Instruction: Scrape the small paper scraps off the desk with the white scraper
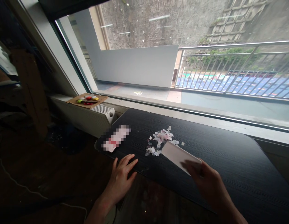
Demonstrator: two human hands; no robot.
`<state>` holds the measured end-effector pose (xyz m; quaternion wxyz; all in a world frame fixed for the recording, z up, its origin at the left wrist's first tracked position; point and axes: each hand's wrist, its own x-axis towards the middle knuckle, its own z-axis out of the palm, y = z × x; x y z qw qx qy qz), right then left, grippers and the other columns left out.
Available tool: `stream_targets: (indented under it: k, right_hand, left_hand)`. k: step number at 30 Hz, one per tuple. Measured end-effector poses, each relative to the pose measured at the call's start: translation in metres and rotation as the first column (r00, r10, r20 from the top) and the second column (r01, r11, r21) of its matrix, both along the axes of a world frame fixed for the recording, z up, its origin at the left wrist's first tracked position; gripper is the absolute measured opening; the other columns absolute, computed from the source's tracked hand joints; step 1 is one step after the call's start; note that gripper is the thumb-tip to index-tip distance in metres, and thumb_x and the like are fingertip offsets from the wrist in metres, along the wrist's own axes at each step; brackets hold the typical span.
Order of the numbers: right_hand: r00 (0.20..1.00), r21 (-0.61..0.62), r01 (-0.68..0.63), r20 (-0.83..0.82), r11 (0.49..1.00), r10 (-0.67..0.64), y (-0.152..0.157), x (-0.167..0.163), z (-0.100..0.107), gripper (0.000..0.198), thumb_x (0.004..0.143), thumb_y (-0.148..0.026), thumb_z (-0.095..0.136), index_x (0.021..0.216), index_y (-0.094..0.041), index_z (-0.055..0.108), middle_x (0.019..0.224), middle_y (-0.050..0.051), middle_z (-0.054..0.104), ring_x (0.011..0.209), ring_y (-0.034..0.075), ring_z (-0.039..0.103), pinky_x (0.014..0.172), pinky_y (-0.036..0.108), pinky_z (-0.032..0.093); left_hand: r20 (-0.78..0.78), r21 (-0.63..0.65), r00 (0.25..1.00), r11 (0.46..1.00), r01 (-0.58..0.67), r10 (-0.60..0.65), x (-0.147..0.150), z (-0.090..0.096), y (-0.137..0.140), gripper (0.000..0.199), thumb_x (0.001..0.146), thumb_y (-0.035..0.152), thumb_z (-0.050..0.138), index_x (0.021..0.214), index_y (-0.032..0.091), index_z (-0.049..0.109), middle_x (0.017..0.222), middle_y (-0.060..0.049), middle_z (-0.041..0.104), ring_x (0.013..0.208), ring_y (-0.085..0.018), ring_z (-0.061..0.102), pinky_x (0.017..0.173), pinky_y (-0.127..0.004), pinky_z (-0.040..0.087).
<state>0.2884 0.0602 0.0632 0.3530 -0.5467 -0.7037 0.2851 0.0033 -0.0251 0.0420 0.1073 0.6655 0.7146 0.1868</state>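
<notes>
**White card gripped above a scatter of paper bits**

From where I stand, the right hand (pixel 208 177), lower right of the frame, has its fingers closed on one end of a flat, white, rectangular card (pixel 174 152). The thumb side is sunk in shadow and blurred, so I can't make out how each finger sits. The card slants from there up toward the middle of the frame, where its far end meets a loose heap of small, pale, square-cut paper scraps (pixel 162 137), some tinged pink. It covers part of the heap; whether it touches the bench, I cannot tell.

The left hand (pixel 122 171), at bottom centre, has its fingers spread at the near edge of the black, wood-grained bench (pixel 216 146), holding nothing I can see. Both forearms are cut off by the bottom of the frame.

Left of centre lies a pale, oblong piece with a red patch (pixel 116 140), its face blocked out in coarse squares, so any print is lost. Beyond it, a brown cardboard sheet (pixel 102 99) carries small, glossy red, yellow, green and white pieces (pixel 88 98), too small to identify. The lower left is mostly dark; a thin white cable (pixel 20 186) shows there.
</notes>
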Motion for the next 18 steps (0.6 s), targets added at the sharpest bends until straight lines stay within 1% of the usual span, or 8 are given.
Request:
stream_targets:
  k: [2, 4, 7, 8, 12, 13, 16, 18]
  right_hand:
    - [0.997, 0.004, -0.075, -0.022, 0.997, 0.075, 0.004, -0.01, -0.001, 0.027, 0.082, -0.04, 0.055, 0.091, -0.018, 0.068, 0.078, 0.005, 0.075, 0.068, 0.021, 0.069, 0.06, 0.025, 0.051]
    - [0.995, 0.014, -0.095, -0.012, 0.995, 0.095, 0.003, -0.016, -0.001, 0.024, 0.083, -0.037, 0.053, 0.089, -0.018, 0.067, 0.075, 0.004, 0.074, 0.066, 0.02, 0.068, 0.059, 0.025, 0.05]
    - [0.992, 0.002, -0.121, 0.04, 0.993, 0.121, -0.007, -0.009, 0.004, 0.021, 0.083, -0.035, 0.052, 0.086, -0.021, 0.067, 0.072, 0.002, 0.073, 0.063, 0.019, 0.067, 0.059, 0.025, 0.049]
    - [0.991, -0.01, -0.121, 0.06, 0.993, 0.121, -0.011, -0.004, 0.006, 0.021, 0.083, -0.037, 0.053, 0.085, -0.021, 0.067, 0.071, 0.002, 0.072, 0.063, 0.019, 0.066, 0.058, 0.025, 0.048]
    - [0.996, -0.032, 0.004, 0.092, 0.999, -0.001, -0.016, 0.009, 0.011, 0.024, 0.082, -0.04, 0.055, 0.091, -0.021, 0.067, 0.079, 0.004, 0.075, 0.071, 0.023, 0.069, 0.06, 0.027, 0.05]
    - [0.996, -0.04, 0.015, 0.085, 0.999, -0.012, -0.015, 0.009, 0.012, 0.024, 0.081, -0.04, 0.055, 0.091, -0.021, 0.067, 0.081, 0.005, 0.076, 0.073, 0.023, 0.07, 0.061, 0.027, 0.05]
    - [0.997, -0.082, -0.009, 0.077, 0.997, 0.016, -0.011, 0.005, 0.012, 0.024, 0.08, -0.041, 0.056, 0.086, -0.021, 0.067, 0.078, 0.004, 0.076, 0.071, 0.023, 0.07, 0.061, 0.028, 0.051]
    - [0.995, -0.088, 0.001, 0.101, 0.996, 0.008, -0.01, 0.003, 0.013, 0.023, 0.08, -0.042, 0.056, 0.085, -0.022, 0.067, 0.076, 0.004, 0.075, 0.069, 0.023, 0.069, 0.06, 0.028, 0.05]
  left_hand:
    - [-0.001, 0.014, 1.0, 1.0, 0.001, -0.001, -0.001, -0.001, 0.0, 0.044, 0.081, 0.014, 0.049, 0.12, 0.031, 0.058, 0.136, -0.006, 0.054, 0.127, -0.024, 0.047, 0.107, -0.063, 0.022]
    - [-0.004, 0.024, 1.0, 1.0, 0.006, -0.006, -0.002, -0.003, -0.001, 0.044, 0.081, 0.013, 0.049, 0.121, 0.031, 0.057, 0.136, -0.006, 0.054, 0.127, -0.024, 0.048, 0.107, -0.063, 0.022]
    - [-0.011, 0.039, 1.0, 0.999, 0.023, -0.023, -0.002, -0.006, -0.001, 0.045, 0.081, 0.013, 0.049, 0.122, 0.032, 0.057, 0.136, -0.007, 0.054, 0.127, -0.024, 0.048, 0.107, -0.064, 0.021]
    - [-0.013, 0.044, 1.0, 0.999, 0.027, -0.027, -0.002, -0.006, -0.001, 0.045, 0.081, 0.013, 0.049, 0.122, 0.032, 0.057, 0.136, -0.007, 0.054, 0.127, -0.025, 0.048, 0.107, -0.064, 0.021]
    - [-0.024, 0.038, 1.0, 0.999, 0.017, -0.016, -0.002, -0.004, -0.001, 0.043, 0.081, 0.014, 0.049, 0.12, 0.03, 0.058, 0.135, -0.008, 0.055, 0.126, -0.026, 0.048, 0.106, -0.065, 0.022]
    - [-0.026, 0.034, 1.0, 0.999, 0.014, -0.013, -0.001, -0.003, 0.0, 0.043, 0.081, 0.014, 0.049, 0.12, 0.03, 0.058, 0.135, -0.008, 0.055, 0.126, -0.026, 0.049, 0.106, -0.065, 0.023]
    - [-0.029, 0.029, 0.999, 0.999, 0.02, -0.019, -0.002, -0.001, 0.0, 0.044, 0.081, 0.014, 0.048, 0.12, 0.03, 0.058, 0.135, -0.007, 0.055, 0.126, -0.026, 0.048, 0.106, -0.064, 0.024]
    - [-0.033, 0.027, 0.999, 0.999, 0.026, -0.025, -0.002, -0.001, 0.0, 0.045, 0.081, 0.014, 0.048, 0.121, 0.031, 0.057, 0.135, -0.007, 0.055, 0.127, -0.025, 0.048, 0.106, -0.064, 0.024]
